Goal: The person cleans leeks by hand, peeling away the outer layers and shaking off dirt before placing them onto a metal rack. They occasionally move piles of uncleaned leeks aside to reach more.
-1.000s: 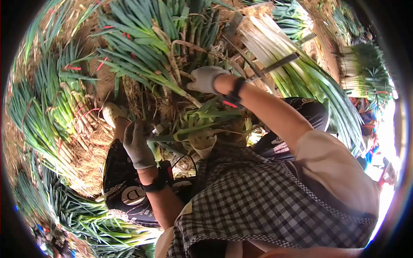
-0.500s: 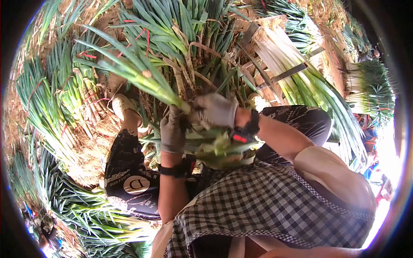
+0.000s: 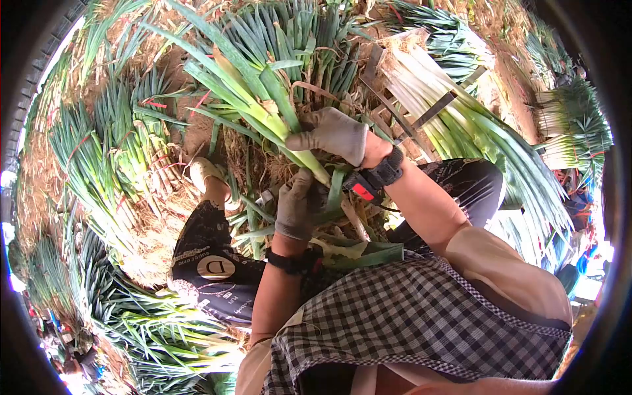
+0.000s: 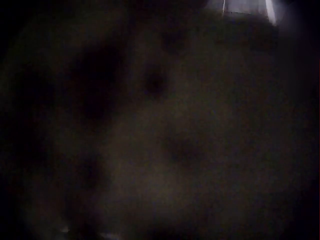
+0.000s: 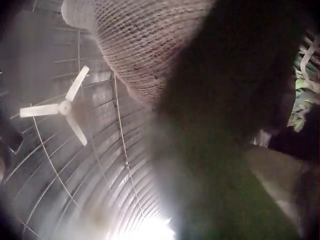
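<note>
A large green onion [image 3: 263, 112] slants across the middle of the head view, its leaves toward the upper left. My right hand [image 3: 332, 133], in a grey knit glove, grips its stalk from the right. Just below, my gloved left hand [image 3: 296, 207] has curled fingers on the paler lower stalk, thumb side up. A loose green leaf [image 3: 336, 189] hangs beside the stalk. In the right wrist view, the knit glove [image 5: 145, 45] fills the top and a blurred dark green shape crosses in front. The left wrist view is almost black.
Untrimmed green onions [image 3: 289, 39] lie in front. Cleaned white-stalked onions [image 3: 428, 79] rest on a metal rack [image 3: 434, 108] to the right. Tied bundles [image 3: 125, 138] cover the ground at left. Peeled leaves [image 3: 368, 253] lie over the lap.
My right hand has come from the pile onto the onion's stalk. The left hand moved right and up to it, first holding it near the leaf base, now lower down.
</note>
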`<move>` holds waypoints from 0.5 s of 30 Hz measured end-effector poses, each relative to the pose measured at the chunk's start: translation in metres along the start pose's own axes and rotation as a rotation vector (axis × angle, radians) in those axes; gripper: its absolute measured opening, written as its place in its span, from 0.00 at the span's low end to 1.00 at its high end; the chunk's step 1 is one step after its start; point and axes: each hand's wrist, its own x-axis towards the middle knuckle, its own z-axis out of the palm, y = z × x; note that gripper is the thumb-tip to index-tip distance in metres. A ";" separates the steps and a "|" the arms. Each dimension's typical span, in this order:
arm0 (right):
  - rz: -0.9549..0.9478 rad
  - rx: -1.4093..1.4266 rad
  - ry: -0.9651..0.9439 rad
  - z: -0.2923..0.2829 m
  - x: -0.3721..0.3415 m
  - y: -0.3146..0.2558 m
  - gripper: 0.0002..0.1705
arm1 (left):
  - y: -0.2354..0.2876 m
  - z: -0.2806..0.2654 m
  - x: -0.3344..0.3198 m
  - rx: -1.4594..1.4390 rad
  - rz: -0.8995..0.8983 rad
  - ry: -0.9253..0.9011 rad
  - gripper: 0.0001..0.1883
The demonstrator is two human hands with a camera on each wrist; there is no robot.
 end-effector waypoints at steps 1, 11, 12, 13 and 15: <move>-0.001 0.102 0.000 0.000 -0.001 0.004 0.30 | -0.001 0.002 -0.002 -0.019 -0.039 0.011 0.12; 0.051 0.133 0.091 0.021 -0.003 0.002 0.23 | 0.003 -0.014 -0.002 0.014 0.023 0.034 0.09; 0.061 0.143 0.114 0.022 -0.005 0.002 0.21 | 0.000 -0.017 -0.001 0.008 0.021 0.040 0.09; 0.070 0.152 0.138 0.023 -0.007 -0.002 0.20 | -0.003 -0.020 0.002 -0.036 -0.021 0.037 0.09; 0.095 0.080 0.173 0.024 -0.007 -0.001 0.19 | -0.009 -0.027 0.006 -0.085 -0.065 0.033 0.08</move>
